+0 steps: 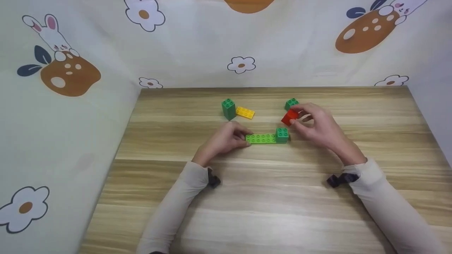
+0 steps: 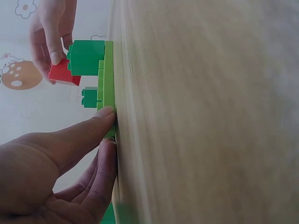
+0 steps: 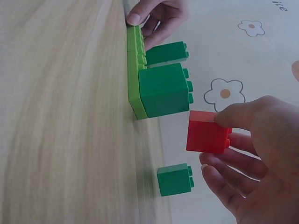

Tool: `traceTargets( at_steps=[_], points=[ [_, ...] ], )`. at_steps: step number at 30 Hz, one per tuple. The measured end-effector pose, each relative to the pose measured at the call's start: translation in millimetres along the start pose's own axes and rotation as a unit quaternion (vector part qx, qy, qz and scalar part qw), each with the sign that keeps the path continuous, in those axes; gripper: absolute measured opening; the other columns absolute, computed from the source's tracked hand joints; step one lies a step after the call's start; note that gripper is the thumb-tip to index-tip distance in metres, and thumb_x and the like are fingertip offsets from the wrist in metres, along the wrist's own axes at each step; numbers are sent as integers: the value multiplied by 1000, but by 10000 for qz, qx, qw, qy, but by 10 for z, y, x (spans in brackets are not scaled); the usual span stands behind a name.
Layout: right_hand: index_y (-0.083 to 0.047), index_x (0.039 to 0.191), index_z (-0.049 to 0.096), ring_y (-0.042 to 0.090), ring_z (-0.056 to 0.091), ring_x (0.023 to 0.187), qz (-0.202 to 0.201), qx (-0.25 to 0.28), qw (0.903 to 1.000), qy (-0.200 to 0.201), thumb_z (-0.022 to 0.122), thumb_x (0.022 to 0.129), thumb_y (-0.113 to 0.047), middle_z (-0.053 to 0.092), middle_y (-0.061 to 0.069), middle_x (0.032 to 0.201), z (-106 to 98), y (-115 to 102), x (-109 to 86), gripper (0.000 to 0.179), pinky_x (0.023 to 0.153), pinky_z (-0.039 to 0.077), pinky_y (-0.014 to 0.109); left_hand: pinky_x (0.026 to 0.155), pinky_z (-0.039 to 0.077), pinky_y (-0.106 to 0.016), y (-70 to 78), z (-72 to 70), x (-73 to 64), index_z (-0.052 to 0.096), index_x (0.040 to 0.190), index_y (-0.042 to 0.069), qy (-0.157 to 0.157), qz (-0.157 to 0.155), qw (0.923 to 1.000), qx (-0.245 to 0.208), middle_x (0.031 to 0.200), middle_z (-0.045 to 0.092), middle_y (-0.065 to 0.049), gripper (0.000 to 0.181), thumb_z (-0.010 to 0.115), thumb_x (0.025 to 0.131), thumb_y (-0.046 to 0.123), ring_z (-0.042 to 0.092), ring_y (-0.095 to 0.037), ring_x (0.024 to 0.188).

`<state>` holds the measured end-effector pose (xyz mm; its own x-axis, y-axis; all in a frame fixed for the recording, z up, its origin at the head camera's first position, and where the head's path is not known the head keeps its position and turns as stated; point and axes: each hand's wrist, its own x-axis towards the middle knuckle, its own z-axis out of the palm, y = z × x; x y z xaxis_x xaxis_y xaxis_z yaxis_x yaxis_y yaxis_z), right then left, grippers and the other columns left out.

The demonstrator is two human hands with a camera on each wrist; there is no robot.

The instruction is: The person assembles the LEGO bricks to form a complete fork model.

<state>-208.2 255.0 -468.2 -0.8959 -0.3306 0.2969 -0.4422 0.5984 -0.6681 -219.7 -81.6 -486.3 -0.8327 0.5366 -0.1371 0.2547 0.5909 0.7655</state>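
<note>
My left hand (image 1: 227, 138) pinches the left end of a flat light-green building plate (image 1: 260, 138) lying on the table. At that plate's right end stands a dark-green block (image 1: 282, 135), studs up. Between thumb and fingers my right hand (image 1: 319, 126) grips a red building block (image 1: 290, 116), raised behind and right of the dark-green block. In the right wrist view the red block (image 3: 205, 132) is apart from the dark-green block (image 3: 164, 90), its studs toward the palm. Partly hidden behind the right fingers is a smaller green block (image 1: 291, 103).
Farther back on the left, a tall green block (image 1: 229, 109) stands beside a flat yellow plate (image 1: 245, 112). The wooden table (image 1: 261, 204) meets a patterned cloth wall (image 1: 190, 53) at the back and left. A small black device (image 1: 342, 179) is on the right wrist.
</note>
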Motion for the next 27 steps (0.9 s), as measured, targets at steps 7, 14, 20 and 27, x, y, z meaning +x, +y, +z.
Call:
traceTargets(
  at_steps=[7, 14, 20, 27],
  points=[
    [-4, 140, 67, 28, 72, 114, -19, 62, 10000, 15, 78, 100, -9, 73, 14, 128, 68, -60, -17, 42, 92, 65, 46, 85, 60, -28, -5, -3, 10, 81, 128, 16, -17, -46, 10000, -31, 107, 77, 0, 36, 88, 93, 14, 68, -12, 93],
    [-8, 140, 68, 23, 72, 114, -103, 186, 9996, 173, 81, 99, -13, 74, 9, 128, 123, -94, -29, 43, 93, 65, 42, 85, 60, -29, -13, -1, 16, 81, 129, 17, -55, -63, 10000, -43, 107, 77, 0, 38, 88, 92, 14, 68, -12, 93],
    [-13, 139, 69, 18, 74, 115, -185, 474, 9984, 253, 83, 98, -16, 75, 2, 130, 165, -142, -21, 43, 97, 62, 25, 84, 60, -28, -30, -4, 29, 81, 128, 17, -57, -59, 9999, -71, 106, 76, -1, 37, 88, 92, 14, 67, -13, 92],
    [-8, 137, 69, 22, 76, 115, -411, 585, 9973, 191, 85, 95, -10, 76, 7, 131, 228, -199, -15, 45, 98, 63, 32, 84, 59, -29, -44, 0, 30, 81, 128, 17, -63, 28, 9999, -90, 105, 75, -1, 37, 88, 92, 14, 67, -13, 92]
  ],
)
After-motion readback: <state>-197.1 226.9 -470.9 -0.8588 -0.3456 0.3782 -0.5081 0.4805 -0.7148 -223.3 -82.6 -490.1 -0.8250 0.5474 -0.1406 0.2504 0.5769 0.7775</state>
